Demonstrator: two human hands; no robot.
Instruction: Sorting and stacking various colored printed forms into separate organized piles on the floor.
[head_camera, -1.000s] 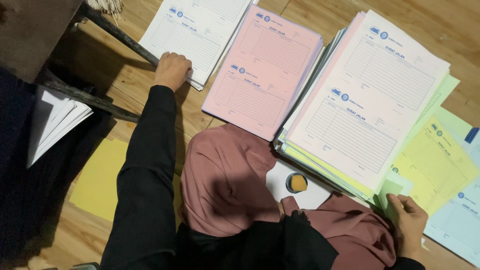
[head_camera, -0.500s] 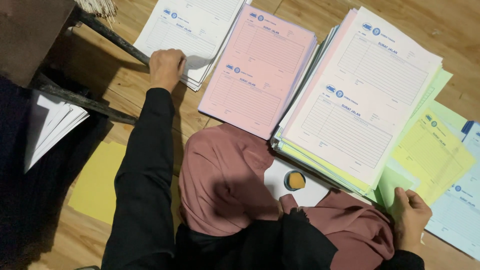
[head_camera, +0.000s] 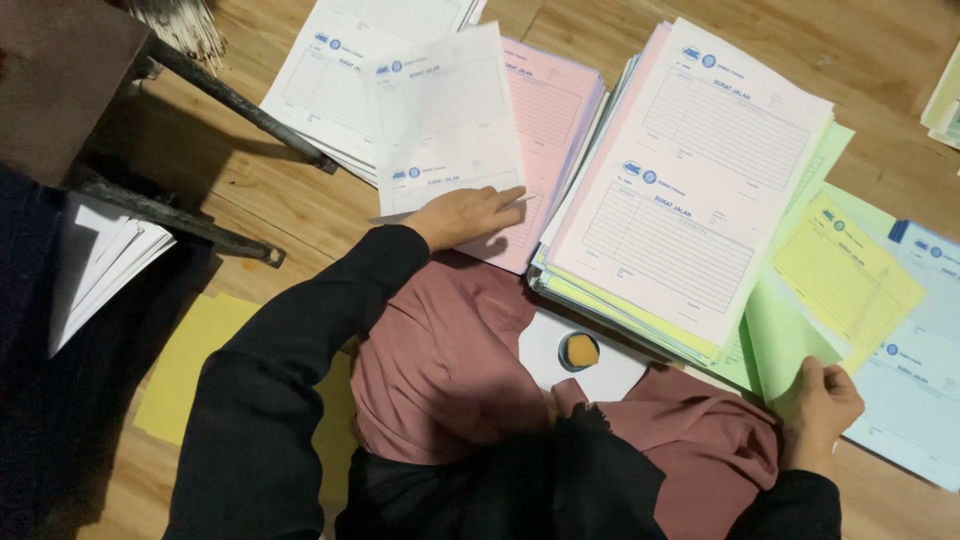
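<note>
Several stacks of printed forms lie spread over the wooden plank floor (head_camera: 880, 60). Largest is the thick multicoloured stack topped by a white form (head_camera: 690, 190), right of centre, its long axis running from near-left to far-right. Left of it sits the pink form stack (head_camera: 560, 110), and further left the white form stack (head_camera: 330, 90). Green (head_camera: 775, 330), yellow (head_camera: 845, 270) and pale blue (head_camera: 915, 400) sheets fan out at the right. A dark metal-legged piece of furniture (head_camera: 200, 150) stands at the far left, with a sheaf of white paper (head_camera: 100, 265) below it.

The left hand (head_camera: 470, 215) holds a single white printed sheet (head_camera: 445, 120) by its near edge, fingers lying flat over the paper with the thumb hidden; the sheet extends away from the hand, covering part of the pink stack. The right hand (head_camera: 820, 405) pinches the near corner of the green sheet, fingers curled closed on it. A small round tin with orange contents (head_camera: 579, 351) rests on the lap, between both hands.
</note>
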